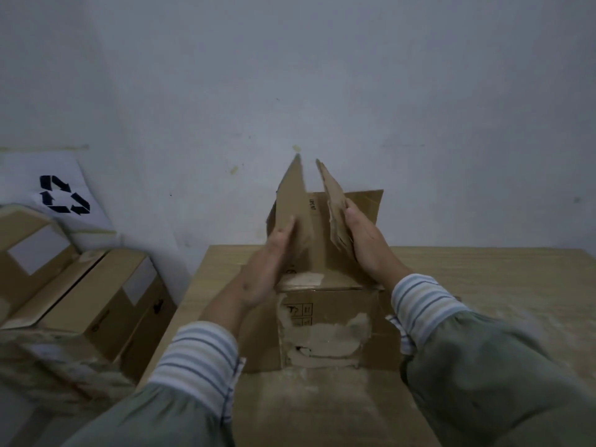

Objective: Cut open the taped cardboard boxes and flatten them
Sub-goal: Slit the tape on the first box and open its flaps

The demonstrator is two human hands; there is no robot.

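Observation:
A brown cardboard box (pixel 325 330) with torn label patches stands on the wooden table (pixel 483 285), its top flaps raised. My left hand (pixel 271 262) lies with straight fingers against the outside of the left flap (pixel 293 195). My right hand (pixel 364 243) presses flat against the outside of the ragged right flap (pixel 335 208). Both flaps point upward and lean toward each other. A rear flap (pixel 367 201) stands behind them. No cutting tool is visible.
Several closed cardboard boxes (pixel 80 301) with white labels are stacked left of the table. Behind them leans a white sheet with a black recycling symbol (pixel 63 195). A plain grey wall (pixel 322 75) rises right behind the table.

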